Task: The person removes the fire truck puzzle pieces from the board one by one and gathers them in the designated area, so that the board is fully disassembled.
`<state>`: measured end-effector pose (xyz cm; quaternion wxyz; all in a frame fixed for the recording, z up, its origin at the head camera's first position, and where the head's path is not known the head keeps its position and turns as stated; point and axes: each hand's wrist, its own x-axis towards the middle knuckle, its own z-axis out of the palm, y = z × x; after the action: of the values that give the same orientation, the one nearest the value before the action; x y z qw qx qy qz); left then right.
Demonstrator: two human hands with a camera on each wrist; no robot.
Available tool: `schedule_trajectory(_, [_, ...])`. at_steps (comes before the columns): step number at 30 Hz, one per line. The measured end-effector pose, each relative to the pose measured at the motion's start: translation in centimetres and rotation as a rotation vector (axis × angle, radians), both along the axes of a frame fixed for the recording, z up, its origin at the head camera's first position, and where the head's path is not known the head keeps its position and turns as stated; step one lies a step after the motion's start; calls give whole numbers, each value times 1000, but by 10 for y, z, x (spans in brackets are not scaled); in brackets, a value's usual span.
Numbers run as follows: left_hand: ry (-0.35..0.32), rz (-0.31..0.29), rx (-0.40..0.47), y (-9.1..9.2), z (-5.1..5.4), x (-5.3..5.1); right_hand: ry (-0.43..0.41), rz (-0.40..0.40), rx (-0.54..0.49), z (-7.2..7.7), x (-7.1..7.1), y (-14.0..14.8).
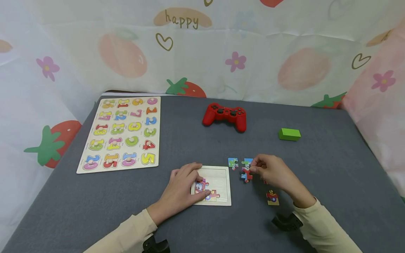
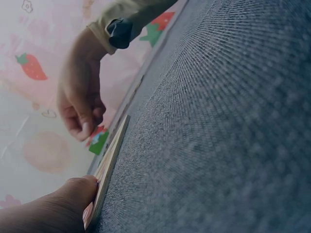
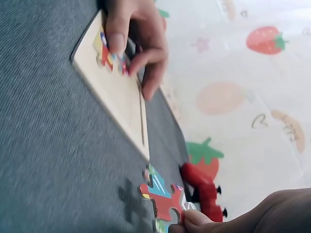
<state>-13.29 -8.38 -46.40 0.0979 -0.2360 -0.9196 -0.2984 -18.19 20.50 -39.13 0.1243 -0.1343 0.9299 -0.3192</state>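
My left hand [image 1: 181,186] rests on the left side of a square wooden puzzle tray [image 1: 223,182], its thumb over joined pieces [image 1: 212,195] at the lower left. Beyond the tray's right edge, my right hand [image 1: 275,173] pinches a red and blue puzzle piece [image 1: 246,175] between thumb and fingers. The right wrist view shows this piece [image 3: 163,201] raised, with its shadow on the table. A blue and green piece [image 1: 233,163] lies beside the tray; another [image 1: 247,161] shows behind the held one. A yellow and red piece [image 1: 272,198] lies nearer the front; one more is mostly hidden under my right hand.
A number puzzle board [image 1: 123,137] lies at the back left. A red game controller [image 1: 225,115] stands behind the pieces, and a green block [image 1: 289,134] is at the back right. Printed cloth [image 1: 253,42] hangs behind the grey table [image 1: 319,154].
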Motion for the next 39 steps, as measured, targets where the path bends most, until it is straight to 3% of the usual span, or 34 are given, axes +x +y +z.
schedule_trajectory(7, [-6,11,-10,1,0,-1,-31,22,-10,-3,-1,10])
schedule_trajectory(19, [-10,-2,-14,0,-1,0,-23,50,58,-7,-6,13])
schedule_trajectory(31, [-11,-11,-7,-1,0,-1,19,46,106,-8,-4,9])
schedule_trajectory(39, [0,-27,-15,-2,0,-1,99,-4,91,3,6,-4])
